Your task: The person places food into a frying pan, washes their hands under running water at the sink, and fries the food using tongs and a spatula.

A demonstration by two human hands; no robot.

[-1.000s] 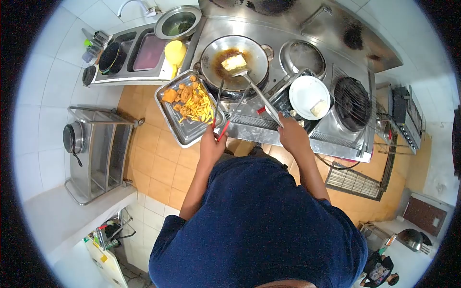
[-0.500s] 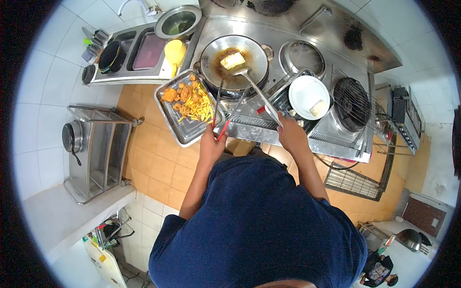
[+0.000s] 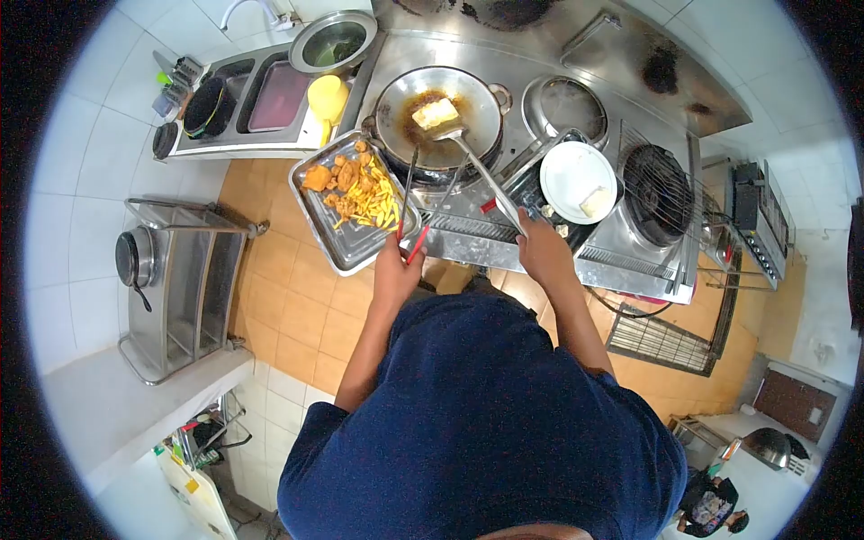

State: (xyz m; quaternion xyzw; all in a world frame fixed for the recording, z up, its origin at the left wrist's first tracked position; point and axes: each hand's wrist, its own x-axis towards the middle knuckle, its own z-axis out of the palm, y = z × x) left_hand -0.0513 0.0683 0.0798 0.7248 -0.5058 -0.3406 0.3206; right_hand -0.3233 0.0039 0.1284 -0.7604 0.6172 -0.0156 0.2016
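Observation:
My left hand (image 3: 394, 266) is closed on red-handled tongs (image 3: 419, 244), beside the near right edge of a metal tray (image 3: 342, 256) with fried pieces (image 3: 348, 175) and yellow strips (image 3: 367, 200). Closed around the handle of a metal spatula (image 3: 490, 182) is my right hand (image 3: 544, 243). The spatula's blade lies in a wok (image 3: 486, 94), against the near side of a pale yellow block (image 3: 436, 114) in brown liquid. Right of the wok, a white bowl (image 3: 569, 171) holds a pale piece (image 3: 595, 202).
Behind the bowl is a lidded pot (image 3: 565, 106). A round grill rack (image 3: 659, 193) lies on the right burner. At the left are a sink (image 3: 274, 97), a yellow scoop (image 3: 328, 97) and a metal cart (image 3: 184, 288). Another person (image 3: 711, 506) is far at lower right.
The pale yellow block and the spatula's blade have shifted slightly left in the wok. My right hand has moved slightly left; my left hand has hardly moved.

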